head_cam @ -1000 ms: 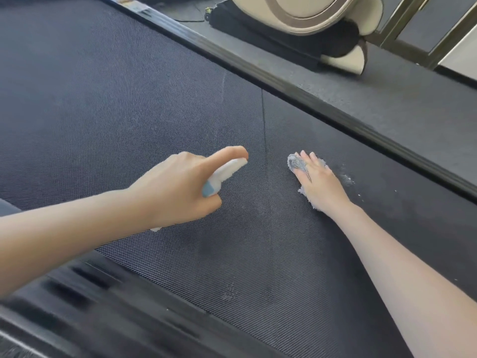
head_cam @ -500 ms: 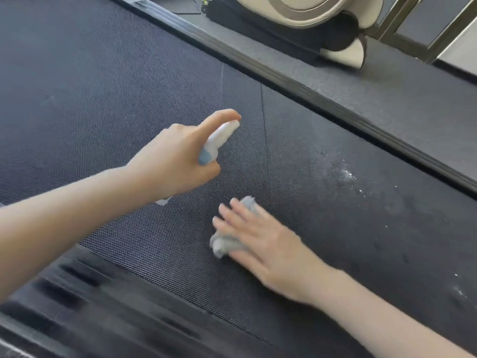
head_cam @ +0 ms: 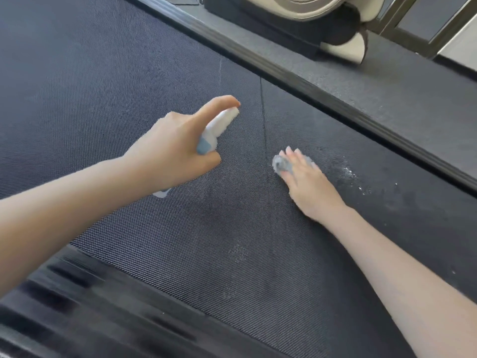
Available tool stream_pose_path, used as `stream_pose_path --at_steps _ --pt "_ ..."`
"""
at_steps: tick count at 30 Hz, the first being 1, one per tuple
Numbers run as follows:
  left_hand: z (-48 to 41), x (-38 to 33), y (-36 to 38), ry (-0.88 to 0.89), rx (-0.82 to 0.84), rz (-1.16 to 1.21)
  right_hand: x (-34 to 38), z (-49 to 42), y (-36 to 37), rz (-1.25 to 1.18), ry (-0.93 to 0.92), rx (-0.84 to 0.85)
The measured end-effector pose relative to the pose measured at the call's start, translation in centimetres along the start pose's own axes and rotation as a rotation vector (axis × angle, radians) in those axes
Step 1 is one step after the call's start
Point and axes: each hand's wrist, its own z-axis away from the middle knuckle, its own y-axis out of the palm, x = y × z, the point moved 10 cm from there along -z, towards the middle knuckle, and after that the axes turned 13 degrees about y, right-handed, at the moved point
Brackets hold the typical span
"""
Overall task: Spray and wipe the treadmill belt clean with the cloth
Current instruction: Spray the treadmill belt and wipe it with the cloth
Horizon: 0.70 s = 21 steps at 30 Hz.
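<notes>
grey cloth bunched on treadmill belt just right of its seam, pressed under flat, straight-fingered right grip, white specks beside it, left grip curled round spray bottle above belt, forefinger on nozzle

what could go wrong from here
The small white and blue spray bottle in the left hand points near the right hand, so spray might hit skin instead of the dark textured treadmill belt. The crumpled grey cloth sits mostly under flat fingers beside the white flecks; a stroke could miss them or push them toward the side rail.
</notes>
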Motion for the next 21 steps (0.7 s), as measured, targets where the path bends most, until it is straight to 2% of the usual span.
stream_pose_path --at_steps 3,5,10,12,14,18,21 --pt "-0.2 -0.4 -0.5 0.003 -0.017 0.000 -0.5 -1.0 -0.5 -0.208 0.057 0.007" --pt "-0.3 -0.7 -0.7 0.012 -0.020 0.003 0.7 0.2 -1.1 -0.278 0.018 0.009" --pt "-0.3 -1.2 -1.2 0.045 -0.009 -0.007 8.4 8.6 -2.2 -0.364 -0.326 0.012" --pt "-0.2 -1.0 -1.4 0.037 -0.014 -0.012 10.9 12.8 -1.6 -0.317 -0.484 0.000" --pt "-0.1 -0.8 -1.4 0.031 -0.013 -0.015 11.5 15.4 -1.1 -0.242 -0.563 -0.045" --pt "0.0 -0.4 -1.2 0.022 -0.001 -0.024 10.8 14.7 -1.1 -0.138 -0.515 -0.182" --pt "0.0 -0.1 -1.0 0.002 -0.003 -0.014 8.0 10.4 -0.6 -0.043 -0.385 -0.238"
